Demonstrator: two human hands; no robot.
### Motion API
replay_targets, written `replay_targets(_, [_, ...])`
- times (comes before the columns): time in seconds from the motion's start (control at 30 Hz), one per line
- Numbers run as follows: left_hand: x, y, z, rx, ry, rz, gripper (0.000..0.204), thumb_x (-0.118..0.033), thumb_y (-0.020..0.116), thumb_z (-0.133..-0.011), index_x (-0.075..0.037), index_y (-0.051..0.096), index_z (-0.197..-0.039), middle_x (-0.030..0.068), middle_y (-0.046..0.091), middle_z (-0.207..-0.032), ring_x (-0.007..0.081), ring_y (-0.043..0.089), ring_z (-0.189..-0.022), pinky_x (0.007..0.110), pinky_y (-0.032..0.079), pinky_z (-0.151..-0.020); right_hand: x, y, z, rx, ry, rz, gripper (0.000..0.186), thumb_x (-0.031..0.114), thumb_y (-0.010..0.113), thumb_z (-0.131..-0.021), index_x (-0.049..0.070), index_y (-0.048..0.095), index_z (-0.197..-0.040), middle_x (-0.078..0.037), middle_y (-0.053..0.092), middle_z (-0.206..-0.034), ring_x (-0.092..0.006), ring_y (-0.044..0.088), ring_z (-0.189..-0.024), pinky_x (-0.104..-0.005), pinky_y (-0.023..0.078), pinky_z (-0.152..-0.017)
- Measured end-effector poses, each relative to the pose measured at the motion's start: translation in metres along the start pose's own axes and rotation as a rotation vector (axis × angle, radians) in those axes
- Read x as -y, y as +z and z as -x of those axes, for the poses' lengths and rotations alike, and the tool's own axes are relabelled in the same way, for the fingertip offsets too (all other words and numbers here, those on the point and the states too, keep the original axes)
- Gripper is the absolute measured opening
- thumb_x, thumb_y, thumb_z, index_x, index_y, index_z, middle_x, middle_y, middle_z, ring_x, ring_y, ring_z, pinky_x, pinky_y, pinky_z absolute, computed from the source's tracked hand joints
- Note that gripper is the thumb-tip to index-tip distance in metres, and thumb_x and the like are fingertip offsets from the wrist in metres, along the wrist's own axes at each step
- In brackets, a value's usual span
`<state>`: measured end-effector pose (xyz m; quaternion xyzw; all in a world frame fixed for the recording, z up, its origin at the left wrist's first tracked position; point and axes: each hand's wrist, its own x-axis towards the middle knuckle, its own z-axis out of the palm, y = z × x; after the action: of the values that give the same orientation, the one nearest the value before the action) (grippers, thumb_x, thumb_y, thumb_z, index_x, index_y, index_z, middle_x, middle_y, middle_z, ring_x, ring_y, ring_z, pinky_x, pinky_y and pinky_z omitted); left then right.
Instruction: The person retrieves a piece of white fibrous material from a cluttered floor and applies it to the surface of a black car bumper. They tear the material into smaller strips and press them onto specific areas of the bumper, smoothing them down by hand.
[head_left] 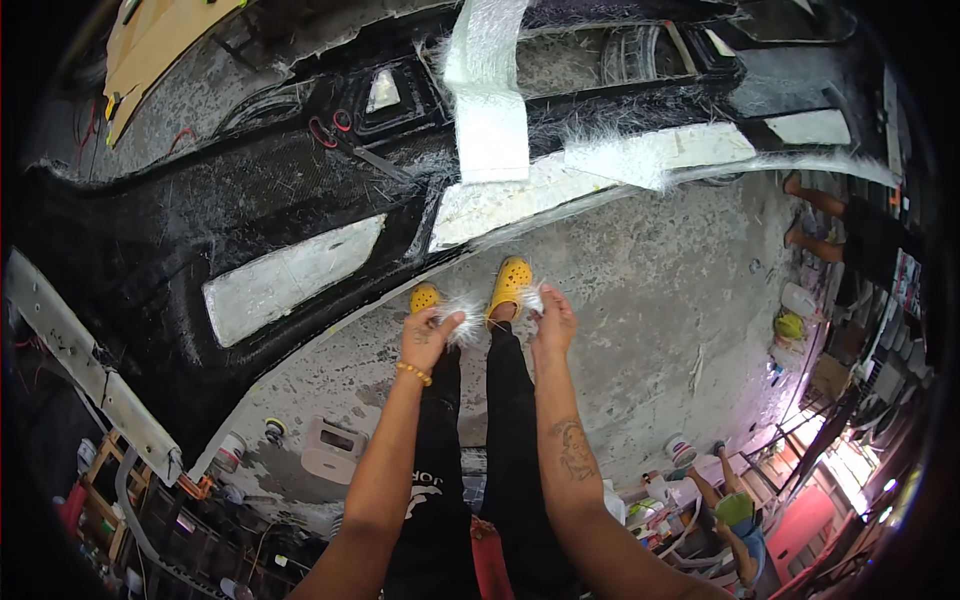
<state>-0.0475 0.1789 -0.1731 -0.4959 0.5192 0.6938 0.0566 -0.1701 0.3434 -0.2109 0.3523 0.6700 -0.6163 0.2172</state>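
Observation:
My left hand [425, 341], with a beaded bracelet at the wrist, is closed in a pinch on a tuft of loose white glass fibre [464, 320]. A little to its right, my right hand [556, 322] pinches a smaller wisp of the same fibre [532, 298]. Both hands hang in front of my body, over my yellow clogs [511, 277]. Beyond them lies a large black moulded fibre panel [270, 190]. A long strip of white fibreglass mat [492, 125] drapes across it, and a frayed mat piece [625, 160] rests to the right. Red-handled scissors [372, 158] lie on the panel.
Cardboard [160, 50] is at the far left. A pale plastic piece [333, 450] and a small tub [230, 452] sit on the concrete floor [640, 330]. One person [870, 225] stands at the right; another [738, 510] is at the lower right among clutter.

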Motion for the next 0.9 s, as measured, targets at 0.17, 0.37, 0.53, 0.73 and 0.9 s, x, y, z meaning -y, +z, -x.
replay_targets(0.17, [0.008,0.018,-0.007,0.169,0.028,0.179,0.023,-0.017,0.08,-0.08,0.0,0.07,-0.092,0.0006,0.062,-0.077,0.008,0.057,-0.073,0.024,0.044,-0.06,0.006,0.011,0.021,0.245,0.105,-0.011,0.016,0.019,0.072,-0.088,0.007,0.067,-0.099,-0.002,0.069,-0.092,-0.0098,0.064,-0.079,-0.0244,0.051,-0.066])
replay_targets(0.37, [0.019,0.046,-0.024,0.057,-0.02,0.281,0.023,-0.019,0.082,-0.078,-0.004,0.065,-0.082,-0.0015,0.059,-0.078,0.0068,0.049,-0.068,0.025,0.039,-0.059,0.0,0.01,0.042,0.38,0.201,0.099,0.032,0.014,0.072,-0.089,0.005,0.062,-0.118,-0.001,0.068,-0.093,-0.0035,0.056,-0.076,-0.0193,0.041,-0.065])
replay_targets(0.53, [0.014,0.023,-0.032,0.148,-0.083,0.059,0.022,-0.018,0.083,-0.077,-0.003,0.067,-0.08,-0.0019,0.061,-0.073,0.0065,0.05,-0.067,0.024,0.04,-0.061,0.018,-0.006,0.036,0.658,0.066,0.177,0.043,0.008,0.07,-0.089,0.001,0.055,-0.129,-0.003,0.069,-0.089,-0.0052,0.059,-0.078,-0.0188,0.047,-0.071])
replay_targets(0.73, [0.016,0.015,-0.034,0.169,0.09,-0.046,0.022,-0.019,0.08,-0.081,0.001,0.073,-0.089,0.0018,0.067,-0.071,0.0078,0.058,-0.061,0.025,0.045,-0.055,0.04,0.0,0.028,0.653,0.144,0.356,0.048,0.007,0.073,-0.084,-0.002,0.054,-0.128,-0.009,0.072,-0.089,-0.0106,0.065,-0.077,-0.0228,0.05,-0.068])
replay_targets(0.9, [0.013,0.018,-0.034,0.163,0.095,-0.12,0.023,-0.02,0.078,-0.082,0.001,0.073,-0.089,0.0025,0.068,-0.071,0.0076,0.058,-0.06,0.025,0.045,-0.055,0.026,-0.004,0.011,0.717,0.086,0.527,0.029,0.009,0.076,-0.083,-0.004,0.065,-0.106,-0.008,0.071,-0.084,-0.0109,0.065,-0.069,-0.0234,0.052,-0.064])
